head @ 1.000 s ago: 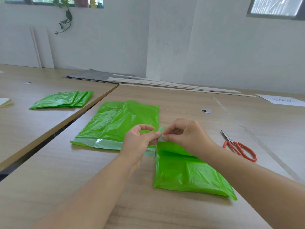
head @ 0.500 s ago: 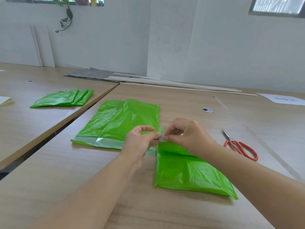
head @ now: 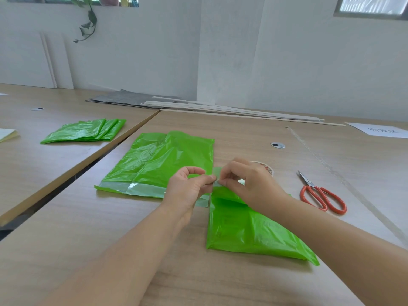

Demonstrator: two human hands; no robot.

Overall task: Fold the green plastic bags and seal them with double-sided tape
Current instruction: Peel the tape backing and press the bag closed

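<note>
The chief risk here looks to be the thin film itself. Both hands work at a small pale strip (head: 217,173) on the far edge of the folded green bag (head: 247,233), which is probably the double-sided tape or its backing. If the strip is pulled off crooked, it could stick to itself, wrinkle, or drag the slippery plastic out of its fold. That far edge is lifted off the table (head: 88,228) with nothing weighing the bag down, so a sharp tug could slide the whole bag or open the fold. The bag lies just beside the unfolded green bag (head: 163,162), whose near edge already carries a shiny taped band (head: 136,188). A loose sticky end could catch on that neighbour. The left hand (head: 187,186) reaches in from the lower left and pinches the strip between thumb and forefinger, its other fingers curled under. The right hand (head: 251,182) comes across from the right, knuckles up, and its fingertips pinch the same spot. The two grips nearly touch, which leaves little room to see the peel. A tape roll (head: 266,167) is half hidden behind the right hand, and orange-handled scissors (head: 320,195) lie well apart to the right. A stack of folded green bags (head: 86,133) lies on the neighbouring table.
</note>
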